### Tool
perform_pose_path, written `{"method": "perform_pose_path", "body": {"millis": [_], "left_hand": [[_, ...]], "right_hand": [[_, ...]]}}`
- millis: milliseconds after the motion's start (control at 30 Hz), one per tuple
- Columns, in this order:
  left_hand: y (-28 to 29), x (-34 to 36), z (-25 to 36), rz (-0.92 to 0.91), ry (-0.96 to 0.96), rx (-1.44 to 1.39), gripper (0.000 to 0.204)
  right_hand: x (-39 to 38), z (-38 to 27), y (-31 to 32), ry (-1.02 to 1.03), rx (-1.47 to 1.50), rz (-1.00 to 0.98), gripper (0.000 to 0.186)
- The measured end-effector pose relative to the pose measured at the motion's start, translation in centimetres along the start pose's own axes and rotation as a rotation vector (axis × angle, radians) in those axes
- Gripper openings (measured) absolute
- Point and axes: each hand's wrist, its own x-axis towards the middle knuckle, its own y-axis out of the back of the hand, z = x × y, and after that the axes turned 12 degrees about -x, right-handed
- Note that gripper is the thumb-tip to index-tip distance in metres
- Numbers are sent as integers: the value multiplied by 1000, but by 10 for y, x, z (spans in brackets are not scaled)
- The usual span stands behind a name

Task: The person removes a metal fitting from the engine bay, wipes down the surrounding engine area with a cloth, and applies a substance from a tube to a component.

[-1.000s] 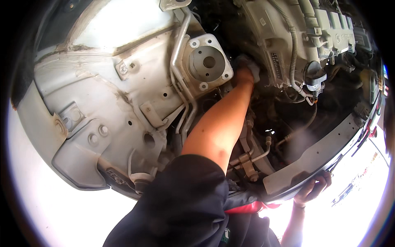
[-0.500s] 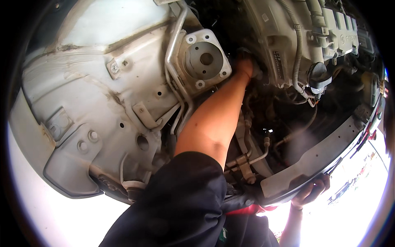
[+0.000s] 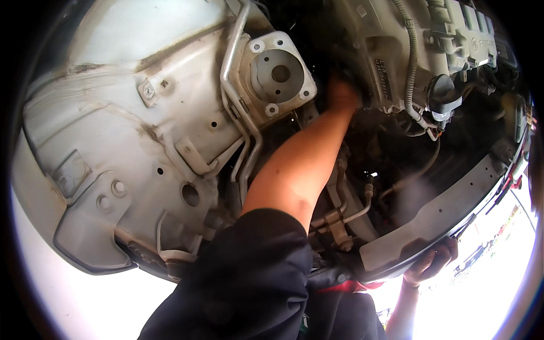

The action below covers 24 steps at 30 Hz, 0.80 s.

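Observation:
In an open engine bay, my left arm reaches into the dark gap between the strut tower (image 3: 260, 107) and the engine (image 3: 362, 51). Shadow and motion blur my left hand (image 3: 343, 93) there. Its fingers, and whatever they touch, are hidden. Over at the front right, my right hand (image 3: 432, 263) curls its fingers on the car's front edge (image 3: 391, 271), just outside the pale front crossmember (image 3: 419, 224).
Metal pipes (image 3: 229, 73) run beside the strut tower. A ribbed hose (image 3: 412, 62) and a black round cap (image 3: 442, 90) are on the engine. Lower down, thin pipes with a bracket (image 3: 340, 229) lie near my forearm. The pale inner fender (image 3: 113, 124) spreads at left.
My left hand has shifted slightly to the right, toward the engine. The fender and strut tower sit a little further left in the picture. My right hand stays on the front edge.

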Motion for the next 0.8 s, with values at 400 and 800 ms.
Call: {"method": "perform_pose_path", "body": {"millis": [400,800], "left_hand": [[16,-77,59,-438,-224,-447,33],[151,-51,12,-1097,-870,721,23]], "right_hand": [[-2,-6,8,29,-81,0,35],[-4,-4,12,-90,211,59,13]]}}
